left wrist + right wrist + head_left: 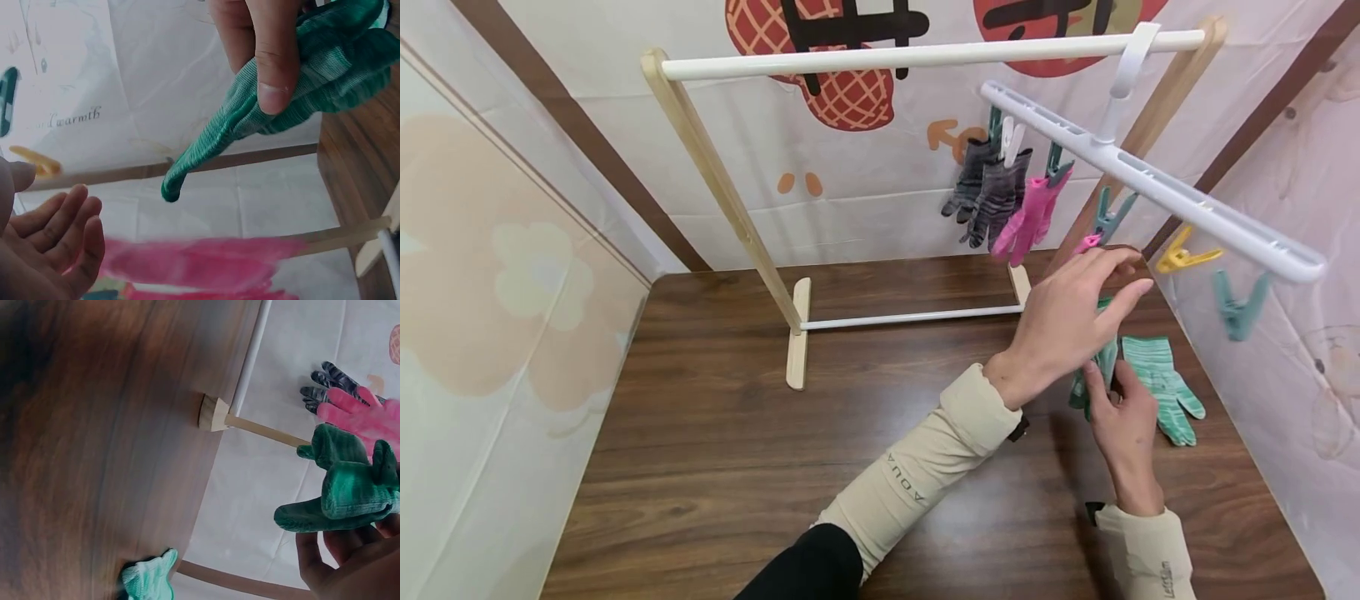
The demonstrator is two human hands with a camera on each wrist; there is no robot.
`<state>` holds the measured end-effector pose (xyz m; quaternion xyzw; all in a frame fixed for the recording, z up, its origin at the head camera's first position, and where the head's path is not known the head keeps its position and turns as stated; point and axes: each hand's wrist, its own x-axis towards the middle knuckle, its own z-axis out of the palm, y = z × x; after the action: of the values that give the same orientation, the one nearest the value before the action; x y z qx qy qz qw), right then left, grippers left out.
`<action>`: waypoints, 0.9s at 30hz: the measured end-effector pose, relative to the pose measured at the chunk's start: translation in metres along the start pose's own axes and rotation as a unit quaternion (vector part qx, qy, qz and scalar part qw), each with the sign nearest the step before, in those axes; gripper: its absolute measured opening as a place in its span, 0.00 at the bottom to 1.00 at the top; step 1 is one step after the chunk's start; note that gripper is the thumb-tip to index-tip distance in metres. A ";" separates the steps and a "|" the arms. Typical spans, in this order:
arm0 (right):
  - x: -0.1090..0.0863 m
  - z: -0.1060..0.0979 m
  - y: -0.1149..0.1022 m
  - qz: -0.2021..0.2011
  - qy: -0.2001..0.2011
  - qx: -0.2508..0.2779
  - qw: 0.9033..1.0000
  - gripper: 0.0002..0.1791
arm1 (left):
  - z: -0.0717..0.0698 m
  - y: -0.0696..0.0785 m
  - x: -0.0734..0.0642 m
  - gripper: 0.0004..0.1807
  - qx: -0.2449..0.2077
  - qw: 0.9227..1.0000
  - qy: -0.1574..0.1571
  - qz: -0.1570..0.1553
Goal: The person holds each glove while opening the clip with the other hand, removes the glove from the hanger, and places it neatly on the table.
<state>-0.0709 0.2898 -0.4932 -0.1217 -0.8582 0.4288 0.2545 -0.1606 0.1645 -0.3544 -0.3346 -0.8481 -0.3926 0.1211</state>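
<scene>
My right hand [1126, 429] pinches a green glove [350, 487] between thumb and fingers, above the table. In the left wrist view, one finger of that glove points down and away from the thumb. My left hand [1063, 321] reaches over it, just below the hanger; its fingers are loosely extended and hold nothing. Beside the right hand, a second green glove [1161, 383] lies flat on the table. Pink gloves [1032, 215] hang from clothespins close beyond the left hand, which partly hides one of them.
A white hanger [1187, 196] hooks over the rod [910, 58] of a wooden-legged rack. Grey-black gloves [992, 187] hang at its far end. At its near end hang a yellow clothespin [1183, 252] and a teal clothespin [1240, 307]. Fabric walls surround the table [715, 467].
</scene>
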 end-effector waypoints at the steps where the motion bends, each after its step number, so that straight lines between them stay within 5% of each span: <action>1: -0.001 0.000 0.001 0.005 -0.002 -0.009 1.000 0.20 | 0.000 -0.003 -0.002 0.21 -0.008 1.000 -0.003 -0.006; 13: 0.000 0.003 0.014 -0.006 0.005 -0.065 0.998 0.21 | -0.010 -0.035 -0.027 0.14 -0.046 0.997 0.053 -0.028; 27: -0.002 0.005 0.017 -0.010 0.018 -0.088 0.996 0.21 | -0.029 -0.084 -0.071 0.12 -0.033 0.987 0.125 -0.095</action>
<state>-0.0726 0.2954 -0.5097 -0.1431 -0.8892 0.3466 0.2621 -0.1650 0.0698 -0.4181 -0.2047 -0.8409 -0.4687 0.1770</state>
